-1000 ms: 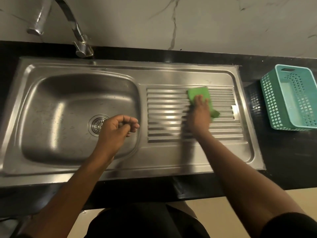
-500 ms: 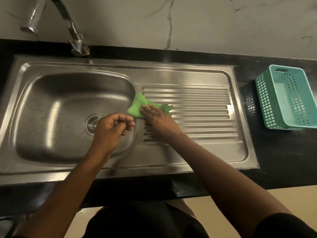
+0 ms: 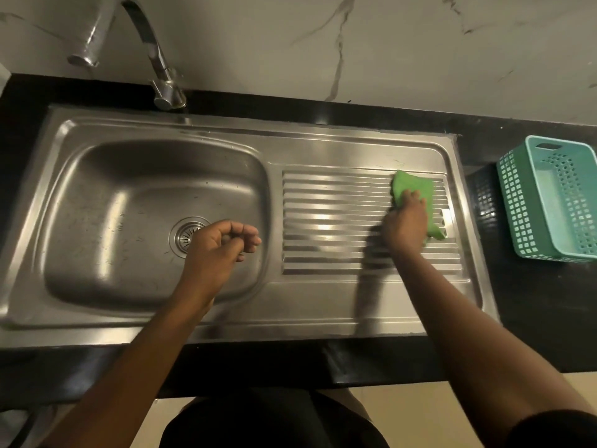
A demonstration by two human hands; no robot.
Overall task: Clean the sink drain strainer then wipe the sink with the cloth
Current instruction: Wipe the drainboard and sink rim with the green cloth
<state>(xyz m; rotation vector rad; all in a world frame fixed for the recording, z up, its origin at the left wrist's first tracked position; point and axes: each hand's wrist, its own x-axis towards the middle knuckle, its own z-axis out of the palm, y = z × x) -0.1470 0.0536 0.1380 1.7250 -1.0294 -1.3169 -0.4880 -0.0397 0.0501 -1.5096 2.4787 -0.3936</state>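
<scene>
A stainless steel sink (image 3: 155,286) fills the left, with a ribbed drainboard (image 3: 336,215) on its right. The round drain strainer (image 3: 183,234) sits in the basin floor, partly covered by my left hand (image 3: 219,250), which hovers above the basin's right side with fingers loosely curled and nothing in them. My right hand (image 3: 405,224) presses a green cloth (image 3: 412,185) flat on the far right end of the drainboard, and the cloth pokes out ahead of and to the right of the fingers.
A chrome tap (image 3: 145,50) arches over the back left of the sink. A teal plastic basket (image 3: 549,195) stands on the black counter (image 3: 533,302) to the right. A marble wall runs behind.
My right hand swept the cloth from the right of the drainboard to its left edge by the basin, then back to the far right. The left hand stayed over the basin.
</scene>
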